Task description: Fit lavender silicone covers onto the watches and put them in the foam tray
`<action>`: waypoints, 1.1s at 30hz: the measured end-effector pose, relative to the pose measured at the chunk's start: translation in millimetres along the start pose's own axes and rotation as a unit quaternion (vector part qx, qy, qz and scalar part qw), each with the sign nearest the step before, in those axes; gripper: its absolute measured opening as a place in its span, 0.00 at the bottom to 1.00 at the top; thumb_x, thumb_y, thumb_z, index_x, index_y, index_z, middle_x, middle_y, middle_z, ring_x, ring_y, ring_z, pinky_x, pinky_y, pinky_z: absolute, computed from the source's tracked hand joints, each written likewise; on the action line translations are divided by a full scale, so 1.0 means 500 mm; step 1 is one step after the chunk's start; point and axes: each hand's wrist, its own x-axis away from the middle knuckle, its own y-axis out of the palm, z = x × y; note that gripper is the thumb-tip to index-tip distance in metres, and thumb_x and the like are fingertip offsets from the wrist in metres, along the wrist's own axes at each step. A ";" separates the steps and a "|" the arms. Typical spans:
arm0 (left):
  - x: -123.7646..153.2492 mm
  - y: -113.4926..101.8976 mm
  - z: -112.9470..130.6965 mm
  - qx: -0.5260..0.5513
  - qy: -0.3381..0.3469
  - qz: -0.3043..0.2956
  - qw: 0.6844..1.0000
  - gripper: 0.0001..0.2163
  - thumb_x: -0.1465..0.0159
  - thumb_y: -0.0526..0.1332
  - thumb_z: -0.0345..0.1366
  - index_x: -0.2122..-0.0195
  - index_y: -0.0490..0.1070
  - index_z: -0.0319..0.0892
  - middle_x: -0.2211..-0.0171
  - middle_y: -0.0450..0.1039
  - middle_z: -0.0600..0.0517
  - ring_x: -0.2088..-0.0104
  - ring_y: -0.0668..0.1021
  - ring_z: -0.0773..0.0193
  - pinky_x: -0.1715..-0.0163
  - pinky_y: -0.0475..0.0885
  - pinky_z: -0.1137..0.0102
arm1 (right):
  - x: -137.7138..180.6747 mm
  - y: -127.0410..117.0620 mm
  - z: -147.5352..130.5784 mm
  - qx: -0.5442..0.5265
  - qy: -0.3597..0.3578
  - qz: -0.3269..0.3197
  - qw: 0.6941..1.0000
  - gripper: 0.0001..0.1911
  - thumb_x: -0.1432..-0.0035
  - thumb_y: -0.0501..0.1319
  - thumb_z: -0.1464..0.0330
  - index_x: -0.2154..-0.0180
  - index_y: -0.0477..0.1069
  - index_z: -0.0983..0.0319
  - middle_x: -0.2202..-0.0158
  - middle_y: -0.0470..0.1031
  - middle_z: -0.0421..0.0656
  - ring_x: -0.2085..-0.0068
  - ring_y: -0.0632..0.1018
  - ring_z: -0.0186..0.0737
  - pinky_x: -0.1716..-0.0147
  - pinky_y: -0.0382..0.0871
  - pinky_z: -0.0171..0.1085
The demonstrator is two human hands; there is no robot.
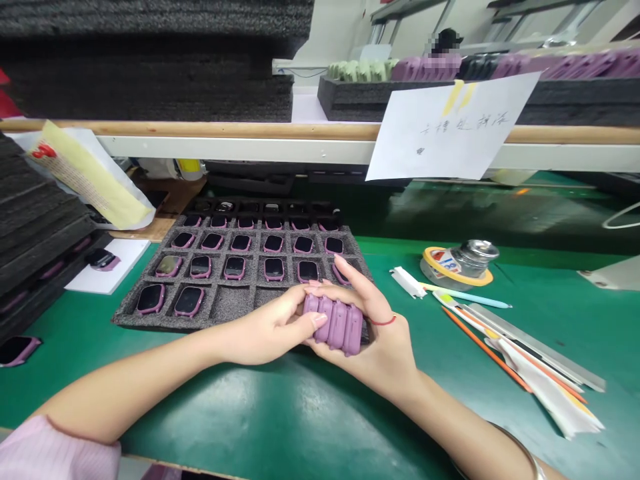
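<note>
Several purple smartwatch cases (pixel 339 325) stand side by side in a row between my two hands, their edges facing up. My left hand (pixel 273 325) is closed on the row from the left, its thumb lying on one of the cases. From the right and below, my right hand (pixel 385 340) cradles the same row, with its index finger stretched out past it. Just behind the hands lies a dark foam tray (pixel 233 303), its pockets holding several purple smartwatches with black screens. Part of the tray's right front is hidden by my hands.
On the left lie a loose smartwatch (pixel 19 350) and another watch on white paper (pixel 103 259). Pens, strips and a ruler (pixel 540 347) lie at right beside a metal-topped bottle (pixel 465 260). A shelf edge (pixel 240 148) with a hanging paper note (pixel 445 133) crosses above.
</note>
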 end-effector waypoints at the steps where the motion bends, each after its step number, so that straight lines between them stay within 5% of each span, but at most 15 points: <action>1: 0.000 -0.002 -0.002 0.012 0.004 -0.019 1.000 0.20 0.30 0.59 0.42 0.39 0.64 0.41 0.40 0.69 0.42 0.37 0.70 0.52 0.36 0.63 0.57 | 0.000 -0.001 0.001 0.000 -0.007 -0.001 1.000 0.39 0.48 0.71 0.72 0.36 0.64 0.53 0.36 0.72 0.48 0.47 0.83 0.49 0.45 0.80 0.46; 6: 0.000 0.007 -0.019 0.109 -0.013 -0.031 0.993 0.33 0.37 0.66 0.37 0.33 0.54 0.43 0.36 0.67 0.39 0.36 0.70 0.50 0.37 0.66 0.55 | -0.001 -0.010 0.004 -0.001 0.000 -0.005 1.000 0.47 0.48 0.73 0.70 0.31 0.56 0.54 0.46 0.81 0.45 0.46 0.82 0.51 0.43 0.78 0.49; 14: 0.016 0.020 -0.030 -0.092 0.061 0.063 0.992 0.27 0.28 0.53 0.41 0.29 0.51 0.42 0.26 0.49 0.42 0.26 0.51 0.52 0.27 0.42 0.54 | 0.001 -0.009 -0.007 0.043 -0.022 0.000 0.999 0.47 0.45 0.70 0.73 0.29 0.52 0.52 0.44 0.79 0.46 0.48 0.83 0.50 0.48 0.81 0.47; 18: 0.011 0.024 -0.026 0.038 0.000 0.022 0.999 0.38 0.34 0.62 0.40 0.28 0.43 0.43 0.32 0.60 0.37 0.30 0.61 0.46 0.33 0.59 0.50 | 0.003 -0.009 0.004 0.017 -0.004 -0.002 1.000 0.47 0.47 0.73 0.69 0.30 0.54 0.51 0.41 0.77 0.47 0.47 0.82 0.51 0.44 0.79 0.50; 20: 0.005 0.023 -0.021 0.118 -0.031 -0.001 0.993 0.40 0.39 0.68 0.38 0.30 0.49 0.43 0.38 0.67 0.36 0.36 0.70 0.46 0.39 0.68 0.51 | 0.003 -0.008 0.008 -0.004 0.003 0.000 1.000 0.48 0.48 0.74 0.67 0.31 0.55 0.51 0.37 0.72 0.48 0.47 0.82 0.52 0.45 0.79 0.50; 24: -0.006 0.013 -0.013 0.179 -0.051 -0.034 0.982 0.25 0.46 0.75 0.38 0.48 0.71 0.40 0.49 0.76 0.42 0.48 0.79 0.53 0.43 0.70 0.56 | 0.001 -0.005 0.006 -0.054 0.001 0.003 0.999 0.48 0.48 0.73 0.70 0.31 0.55 0.52 0.37 0.73 0.49 0.47 0.83 0.51 0.45 0.80 0.50; 27: -0.008 0.010 -0.015 0.236 -0.059 -0.049 0.969 0.27 0.49 0.77 0.47 0.52 0.75 0.40 0.54 0.78 0.44 0.51 0.80 0.56 0.45 0.70 0.60 | -0.001 -0.005 0.000 -0.061 -0.011 0.009 0.998 0.50 0.50 0.74 0.72 0.30 0.55 0.53 0.44 0.79 0.47 0.48 0.83 0.51 0.45 0.79 0.50; 30: -0.006 0.017 -0.018 0.301 -0.099 -0.012 0.949 0.34 0.47 0.68 0.63 0.50 0.75 0.39 0.56 0.79 0.42 0.55 0.80 0.57 0.48 0.71 0.60 | -0.002 -0.007 -0.004 -0.048 -0.019 0.006 0.999 0.51 0.50 0.73 0.74 0.30 0.53 0.53 0.46 0.81 0.46 0.48 0.83 0.49 0.45 0.79 0.48; 33: -0.003 0.028 -0.016 0.322 -0.120 0.039 0.938 0.33 0.45 0.66 0.64 0.51 0.75 0.40 0.58 0.79 0.44 0.57 0.80 0.59 0.50 0.72 0.61 | 0.000 -0.008 -0.006 -0.050 -0.025 -0.011 0.998 0.52 0.49 0.72 0.76 0.29 0.51 0.51 0.44 0.79 0.45 0.47 0.83 0.47 0.44 0.79 0.45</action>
